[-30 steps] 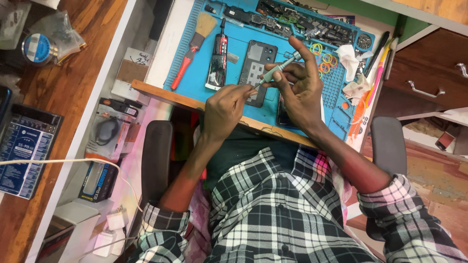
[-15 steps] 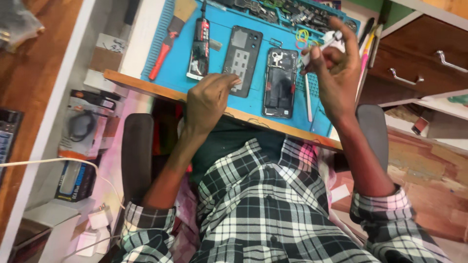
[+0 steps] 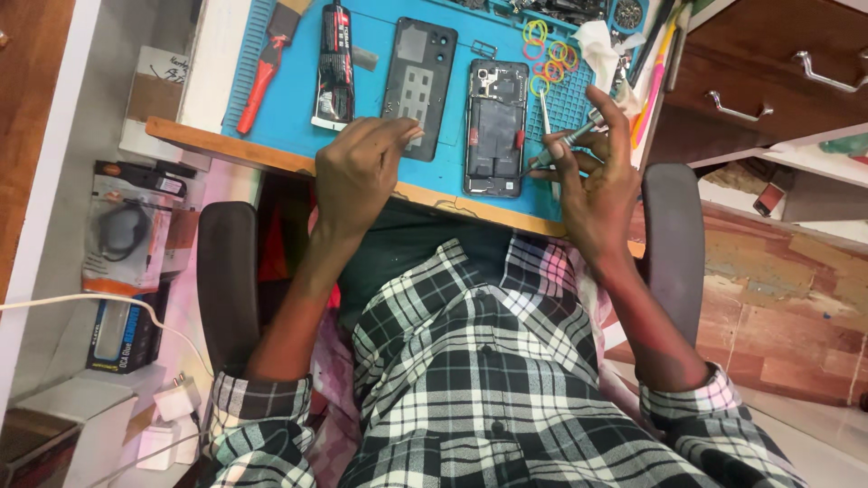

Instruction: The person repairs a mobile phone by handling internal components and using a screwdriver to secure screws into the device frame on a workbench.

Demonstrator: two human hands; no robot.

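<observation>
- At the bottom of the frame sits the person's black-and-white checked shirt [image 3: 488,389], with the chair's dark armrests [image 3: 228,280] to either side.
- The left hand [image 3: 357,172], centre-left, is loosely curled with its fingertips [image 3: 407,136] resting on the lower edge of the phone back cover [image 3: 418,86]; it touches the cover but clasps nothing.
- The right hand [image 3: 597,176], centre-right, grasps a small screwdriver [image 3: 565,145] between thumb and fingers, its tip pointing down-left toward the lower right corner of the open phone [image 3: 495,126].
- The open phone lies face down on the blue work mat [image 3: 289,99], just right of the back cover, apart from it.
- Left of the cover lie a black glue tube [image 3: 335,63] and, further left, a red-handled brush [image 3: 264,68].
- In the upper right of the mat are coloured rubber bands [image 3: 547,54] and a crumpled white tissue [image 3: 599,45].
- Wooden drawers [image 3: 768,72] fill the upper right corner.
</observation>
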